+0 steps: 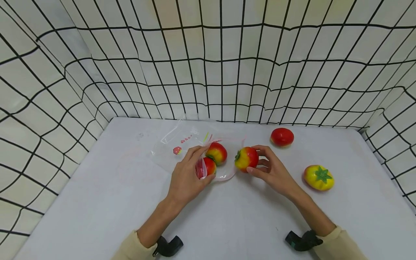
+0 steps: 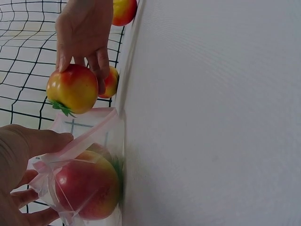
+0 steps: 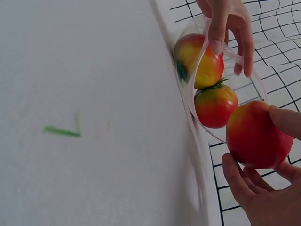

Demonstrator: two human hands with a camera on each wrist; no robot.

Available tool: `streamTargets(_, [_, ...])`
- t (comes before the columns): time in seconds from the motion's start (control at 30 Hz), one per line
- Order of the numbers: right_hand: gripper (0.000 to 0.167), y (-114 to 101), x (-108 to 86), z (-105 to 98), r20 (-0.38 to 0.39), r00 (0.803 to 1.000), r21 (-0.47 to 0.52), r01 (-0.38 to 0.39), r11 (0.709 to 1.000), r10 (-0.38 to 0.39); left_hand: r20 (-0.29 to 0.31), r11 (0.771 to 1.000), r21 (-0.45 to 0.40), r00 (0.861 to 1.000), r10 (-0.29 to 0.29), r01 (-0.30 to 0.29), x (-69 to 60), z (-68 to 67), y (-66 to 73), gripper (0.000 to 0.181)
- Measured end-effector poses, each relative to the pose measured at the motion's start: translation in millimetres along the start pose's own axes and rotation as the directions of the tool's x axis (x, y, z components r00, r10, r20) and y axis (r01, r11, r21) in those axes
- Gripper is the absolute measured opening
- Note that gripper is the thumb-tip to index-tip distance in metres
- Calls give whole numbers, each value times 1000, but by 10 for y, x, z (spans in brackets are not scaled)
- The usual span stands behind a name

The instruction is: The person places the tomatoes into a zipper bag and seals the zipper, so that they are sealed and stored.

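My right hand (image 1: 272, 172) holds a red and yellow toy tomato (image 1: 247, 159) with a green leafy top, beside the mouth of a clear plastic bag (image 1: 167, 146) with a pink rim. In the right wrist view, thumb and fingers curve round that tomato (image 3: 258, 134). My left hand (image 1: 186, 180) grips the bag's edge, keeping its mouth parted toward the right. Two more tomatoes, one farther back (image 1: 217, 153) and one nearer (image 1: 209, 166), lie inside; the left hand partly hides the nearer one. The left wrist view shows the thumb on the pink rim (image 2: 87, 139).
A red tomato (image 1: 282, 137) lies at the back right of the white table (image 1: 107, 202). Nearer on the right, a yellow one (image 1: 319, 177) shows its green top. A black wire grid (image 1: 221, 72) stands along the back and both sides.
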State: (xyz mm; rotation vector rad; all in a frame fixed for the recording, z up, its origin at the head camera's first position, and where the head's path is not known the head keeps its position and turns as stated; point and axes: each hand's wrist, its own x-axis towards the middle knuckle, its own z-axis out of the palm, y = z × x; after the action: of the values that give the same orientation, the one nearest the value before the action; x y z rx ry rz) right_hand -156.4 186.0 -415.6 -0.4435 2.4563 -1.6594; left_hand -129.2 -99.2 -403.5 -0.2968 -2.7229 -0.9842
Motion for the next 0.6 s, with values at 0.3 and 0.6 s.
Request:
streamTargets(0.3, [69,-4,36,51,0,999,73,-34,997,34,2,1000,2,1000,-1,1,2,-8,12,91])
streamTargets(0.6, [71,4,51,99,-9,1000,8,-23,1000,23,-5,1000,-7,1000,5,-5,0,-6,12,92])
